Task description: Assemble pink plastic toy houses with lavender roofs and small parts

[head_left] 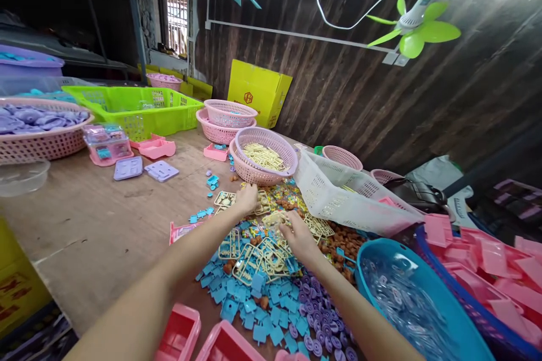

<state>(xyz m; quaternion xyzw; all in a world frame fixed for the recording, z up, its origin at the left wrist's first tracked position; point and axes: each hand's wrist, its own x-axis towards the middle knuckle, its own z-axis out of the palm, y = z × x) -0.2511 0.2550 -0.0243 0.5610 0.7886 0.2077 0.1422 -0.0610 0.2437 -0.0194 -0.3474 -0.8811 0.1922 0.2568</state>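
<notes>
My left hand (247, 198) reaches over the table with its fingers curled down onto a cream plastic parts frame (259, 203) lying flat on the wood. My right hand (297, 235) rests a little nearer, fingers bent on a heap of cream plastic frames (262, 256). Blue square plastic pieces (254, 307) spread below the hands, purple round pieces (317, 316) beside them, and small brown pieces (339, 242) to the right. What each hand actually grips is hidden by the fingers.
A pink basket of cream parts (265, 155) stands just beyond the hands, a tipped white basket (339, 192) at right, a blue tub of clear pieces (406, 299), pink trays (486, 259), a green crate (135, 104) and pink boxes (180, 333) at the near edge.
</notes>
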